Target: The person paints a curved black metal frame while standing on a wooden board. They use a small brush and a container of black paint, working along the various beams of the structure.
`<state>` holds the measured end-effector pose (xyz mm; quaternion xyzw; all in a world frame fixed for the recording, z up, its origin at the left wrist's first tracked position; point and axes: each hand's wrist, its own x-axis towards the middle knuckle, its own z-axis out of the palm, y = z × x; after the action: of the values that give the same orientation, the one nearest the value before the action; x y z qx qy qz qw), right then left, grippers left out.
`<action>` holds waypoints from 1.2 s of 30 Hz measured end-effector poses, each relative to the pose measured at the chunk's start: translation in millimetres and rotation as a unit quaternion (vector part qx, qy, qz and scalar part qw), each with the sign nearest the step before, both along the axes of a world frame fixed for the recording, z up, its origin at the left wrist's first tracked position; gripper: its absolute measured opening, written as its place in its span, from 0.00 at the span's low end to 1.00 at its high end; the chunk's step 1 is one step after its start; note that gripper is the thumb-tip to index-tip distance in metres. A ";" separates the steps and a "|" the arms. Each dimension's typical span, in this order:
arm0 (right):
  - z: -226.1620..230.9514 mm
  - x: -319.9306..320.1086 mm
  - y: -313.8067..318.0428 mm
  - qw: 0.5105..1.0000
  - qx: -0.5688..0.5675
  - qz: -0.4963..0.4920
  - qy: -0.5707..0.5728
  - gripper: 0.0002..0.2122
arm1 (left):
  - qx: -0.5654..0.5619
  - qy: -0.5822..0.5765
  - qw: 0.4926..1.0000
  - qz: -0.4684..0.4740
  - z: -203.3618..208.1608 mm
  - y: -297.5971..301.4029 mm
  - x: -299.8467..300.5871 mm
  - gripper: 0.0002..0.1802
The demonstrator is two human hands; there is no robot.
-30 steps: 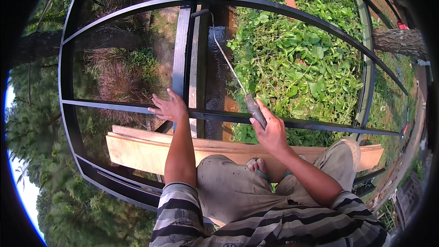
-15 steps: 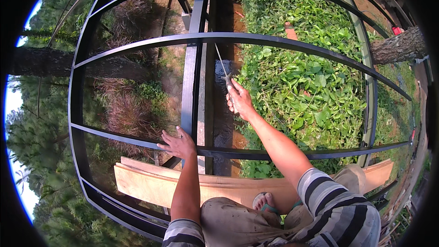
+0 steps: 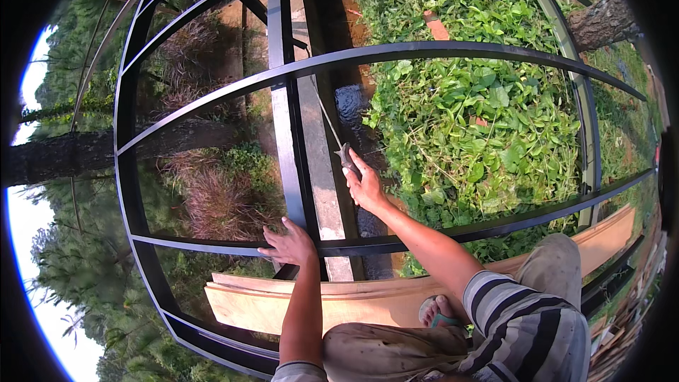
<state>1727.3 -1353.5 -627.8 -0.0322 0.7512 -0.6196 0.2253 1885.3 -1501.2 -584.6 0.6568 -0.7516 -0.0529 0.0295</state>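
Roller (image 3: 327,114): pokes out from the right hand (image 3: 365,184) toward 11 o'clock, dark head (image 3: 300,44) up near the black beam (image 3: 287,134)
Right hand: wrapped snugly round its handle (image 3: 346,156)
Left hand (image 3: 293,245): fingers spread, resting on the crossbar (image 3: 368,246), roughly 8 o'clock from the right
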 end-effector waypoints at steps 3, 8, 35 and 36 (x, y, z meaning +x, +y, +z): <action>-2.7 4.9 -1.7 0.991 -0.086 -0.015 -0.102 0.28 | 0.001 0.007 1.000 0.002 3.1 -0.3 1.8 0.45; -4.8 -93.8 -26.1 0.988 -0.120 -0.014 -0.099 0.30 | -0.003 0.009 1.000 -0.004 -2.1 0.4 -1.1 0.44; 106.8 66.1 77.3 0.894 -0.295 -0.003 -0.337 0.26 | 0.005 -0.025 1.000 0.004 4.5 2.5 -5.3 0.46; 106.6 62.3 75.5 0.885 -0.310 -0.013 -0.347 0.26 | 0.009 -0.020 1.000 0.006 4.9 3.9 -6.0 0.46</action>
<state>1789.6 -1278.0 -521.2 0.1265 0.3951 -0.7953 0.4420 1879.4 -1497.3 -579.6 0.6621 -0.7479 -0.0458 0.0088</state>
